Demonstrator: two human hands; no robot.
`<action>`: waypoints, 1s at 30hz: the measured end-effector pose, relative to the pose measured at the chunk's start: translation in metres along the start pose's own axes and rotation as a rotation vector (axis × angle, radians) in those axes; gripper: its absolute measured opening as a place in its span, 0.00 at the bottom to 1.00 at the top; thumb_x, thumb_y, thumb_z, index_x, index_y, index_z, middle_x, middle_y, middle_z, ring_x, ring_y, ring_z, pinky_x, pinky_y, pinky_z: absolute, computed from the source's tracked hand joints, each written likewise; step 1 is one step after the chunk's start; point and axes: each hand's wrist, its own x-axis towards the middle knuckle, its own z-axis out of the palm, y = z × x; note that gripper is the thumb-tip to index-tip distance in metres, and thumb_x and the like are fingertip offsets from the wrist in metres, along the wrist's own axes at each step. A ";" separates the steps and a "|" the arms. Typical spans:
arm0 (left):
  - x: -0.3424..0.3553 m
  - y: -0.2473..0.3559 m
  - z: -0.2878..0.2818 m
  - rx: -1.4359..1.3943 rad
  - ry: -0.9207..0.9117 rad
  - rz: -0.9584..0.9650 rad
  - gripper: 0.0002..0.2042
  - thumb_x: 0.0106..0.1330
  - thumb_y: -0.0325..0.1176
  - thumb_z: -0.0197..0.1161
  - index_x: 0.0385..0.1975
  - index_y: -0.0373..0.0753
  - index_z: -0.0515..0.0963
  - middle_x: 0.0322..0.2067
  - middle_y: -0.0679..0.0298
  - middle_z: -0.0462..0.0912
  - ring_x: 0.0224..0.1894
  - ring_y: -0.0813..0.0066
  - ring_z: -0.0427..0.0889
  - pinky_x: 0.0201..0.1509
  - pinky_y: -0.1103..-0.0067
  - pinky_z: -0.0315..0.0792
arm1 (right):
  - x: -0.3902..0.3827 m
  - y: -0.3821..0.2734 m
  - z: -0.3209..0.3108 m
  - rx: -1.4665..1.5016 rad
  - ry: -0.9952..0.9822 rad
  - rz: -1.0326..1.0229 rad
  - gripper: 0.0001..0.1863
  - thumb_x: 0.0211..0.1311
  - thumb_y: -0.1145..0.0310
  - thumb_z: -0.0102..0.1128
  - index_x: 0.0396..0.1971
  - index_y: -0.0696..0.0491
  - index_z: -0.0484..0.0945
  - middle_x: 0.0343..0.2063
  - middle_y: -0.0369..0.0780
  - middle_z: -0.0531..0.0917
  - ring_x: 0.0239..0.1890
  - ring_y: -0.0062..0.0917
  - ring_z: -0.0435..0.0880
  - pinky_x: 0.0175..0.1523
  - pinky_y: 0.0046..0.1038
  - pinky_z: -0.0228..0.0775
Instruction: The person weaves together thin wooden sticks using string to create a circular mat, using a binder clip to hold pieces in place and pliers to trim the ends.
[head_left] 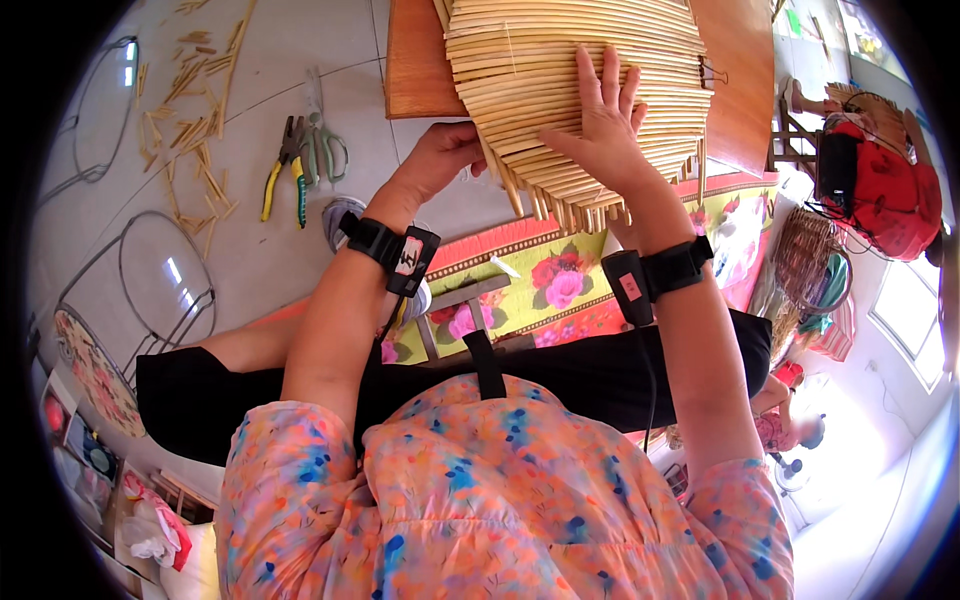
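A person sat with a wooden board point(740, 90) propped in front of them, and on it lay a fan-shaped panel of pale bamboo slats point(570, 90), layered like shingles and narrowing toward the person's lap. The board served as a firm surface, so the slats could be pressed flat while they were worked.

The right hand point(600, 125) lay open, palm down, fingers spread across the lower slats. It gripped nothing; it seemed to weigh the panel down so the layers would not slide. The left hand point(440, 155) was curled at the panel's left edge, its fingertips tucked at the slat ends there. Whether it pinched a slat or only steadied the edge could not be told from this angle. Both wrists wore black straps with small devices.

A metal binder clip point(712, 74) held the right edge of the panel, apparently keeping the stack together.

On the tiled floor to the left lay yellow-handled pliers point(282, 170) and green-handled scissors point(322, 140), near the left hand's side, with bamboo offcuts point(195, 110) scattered beyond them. A flowered cloth point(560, 285) covered the person's lap beneath the board.
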 end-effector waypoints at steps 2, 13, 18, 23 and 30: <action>0.000 0.002 0.000 0.024 -0.008 -0.007 0.09 0.65 0.28 0.54 0.40 0.34 0.78 0.22 0.70 0.74 0.23 0.82 0.68 0.30 0.84 0.65 | 0.000 0.001 -0.002 0.002 -0.028 -0.014 0.57 0.41 0.42 0.65 0.68 0.44 0.41 0.68 0.53 0.35 0.67 0.57 0.24 0.64 0.60 0.26; -0.001 0.001 0.001 -0.029 -0.003 -0.017 0.08 0.65 0.28 0.54 0.39 0.33 0.79 0.22 0.71 0.74 0.23 0.82 0.68 0.30 0.84 0.65 | -0.001 0.000 -0.007 0.016 -0.072 -0.021 0.60 0.40 0.44 0.69 0.68 0.42 0.38 0.67 0.53 0.34 0.67 0.57 0.24 0.63 0.62 0.28; -0.002 0.000 0.003 -0.059 0.010 -0.001 0.09 0.64 0.26 0.53 0.39 0.34 0.79 0.22 0.71 0.74 0.23 0.82 0.68 0.29 0.84 0.64 | 0.000 0.000 -0.006 0.018 -0.077 -0.020 0.60 0.40 0.46 0.70 0.68 0.42 0.38 0.67 0.53 0.33 0.67 0.59 0.24 0.62 0.63 0.29; -0.001 0.001 0.004 -0.083 0.009 0.000 0.11 0.63 0.24 0.52 0.42 0.34 0.79 0.23 0.70 0.75 0.22 0.82 0.68 0.28 0.84 0.64 | 0.000 0.001 -0.005 0.004 -0.069 -0.028 0.60 0.40 0.46 0.70 0.68 0.42 0.37 0.67 0.53 0.33 0.66 0.59 0.24 0.62 0.64 0.29; -0.001 0.001 0.004 -0.112 0.004 0.004 0.09 0.63 0.24 0.53 0.40 0.34 0.79 0.24 0.70 0.75 0.23 0.82 0.68 0.29 0.84 0.65 | 0.001 0.001 -0.005 -0.003 -0.060 -0.033 0.60 0.40 0.46 0.70 0.68 0.42 0.37 0.67 0.52 0.33 0.66 0.59 0.25 0.62 0.64 0.29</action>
